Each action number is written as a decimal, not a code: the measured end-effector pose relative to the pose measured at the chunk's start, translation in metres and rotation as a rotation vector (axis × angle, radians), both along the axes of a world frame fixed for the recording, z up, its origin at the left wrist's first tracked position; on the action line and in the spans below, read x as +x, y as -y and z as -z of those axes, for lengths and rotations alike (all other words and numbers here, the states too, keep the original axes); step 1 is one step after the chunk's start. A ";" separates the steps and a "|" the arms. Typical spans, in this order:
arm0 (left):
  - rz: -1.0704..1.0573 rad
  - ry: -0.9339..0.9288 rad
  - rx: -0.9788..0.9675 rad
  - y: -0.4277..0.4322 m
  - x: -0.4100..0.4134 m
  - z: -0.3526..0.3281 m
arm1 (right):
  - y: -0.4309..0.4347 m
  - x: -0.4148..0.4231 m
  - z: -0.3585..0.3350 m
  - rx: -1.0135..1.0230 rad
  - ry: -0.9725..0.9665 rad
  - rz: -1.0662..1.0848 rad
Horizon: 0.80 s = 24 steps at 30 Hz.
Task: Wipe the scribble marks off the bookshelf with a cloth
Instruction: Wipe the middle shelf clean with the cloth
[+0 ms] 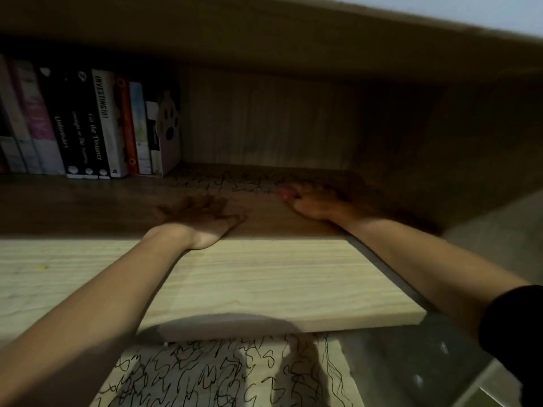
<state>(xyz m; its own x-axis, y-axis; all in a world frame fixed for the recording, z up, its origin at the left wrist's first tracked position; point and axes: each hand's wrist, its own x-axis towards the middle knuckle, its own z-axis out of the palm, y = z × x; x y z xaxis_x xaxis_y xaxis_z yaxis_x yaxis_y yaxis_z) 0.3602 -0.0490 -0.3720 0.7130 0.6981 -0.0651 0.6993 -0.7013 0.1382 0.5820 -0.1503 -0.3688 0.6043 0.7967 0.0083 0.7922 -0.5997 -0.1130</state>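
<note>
Black scribble marks cover the back of a wooden bookshelf board, inside a dim compartment. My left hand lies flat on the board with fingers spread, holding nothing. My right hand is blurred with motion; it holds a small pink cloth against the board at the right end of the scribbles. More scribble marks cover the lower shelf near the bottom of the view.
A row of upright books stands at the back left, ended by a white bookend. The shelf above overhangs the compartment. The right side wall closes it in.
</note>
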 end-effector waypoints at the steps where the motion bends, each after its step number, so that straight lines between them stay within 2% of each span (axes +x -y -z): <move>1: -0.001 -0.002 -0.006 0.001 -0.001 0.000 | 0.008 -0.021 -0.001 -0.019 0.008 -0.080; 4: 0.009 -0.011 0.002 0.002 -0.001 0.001 | 0.058 -0.053 0.002 -0.033 0.051 -0.251; 6: 0.011 -0.010 0.011 0.001 -0.002 0.000 | 0.084 -0.037 0.001 -0.005 0.052 -0.260; 11: 0.009 -0.007 0.022 0.003 -0.001 -0.001 | 0.077 0.060 -0.004 0.117 0.000 0.152; 14: 0.009 -0.004 0.020 0.002 -0.001 0.000 | 0.037 0.073 -0.003 0.094 0.022 0.233; 18: 0.009 -0.002 -0.002 0.001 -0.002 -0.001 | 0.005 0.005 -0.006 0.026 0.006 0.018; 22: 0.009 -0.007 -0.007 0.004 -0.003 0.000 | 0.057 -0.040 -0.002 -0.010 0.059 -0.289; 24: 0.007 -0.010 -0.003 0.005 -0.004 -0.003 | 0.079 -0.020 0.001 0.062 0.007 -0.316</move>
<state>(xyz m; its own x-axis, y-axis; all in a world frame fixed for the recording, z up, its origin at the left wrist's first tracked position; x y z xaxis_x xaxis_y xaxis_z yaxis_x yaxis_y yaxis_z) 0.3562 -0.0543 -0.3695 0.7169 0.6932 -0.0742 0.6960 -0.7056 0.1331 0.5617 -0.2295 -0.3697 0.3272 0.9427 0.0660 0.9389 -0.3163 -0.1360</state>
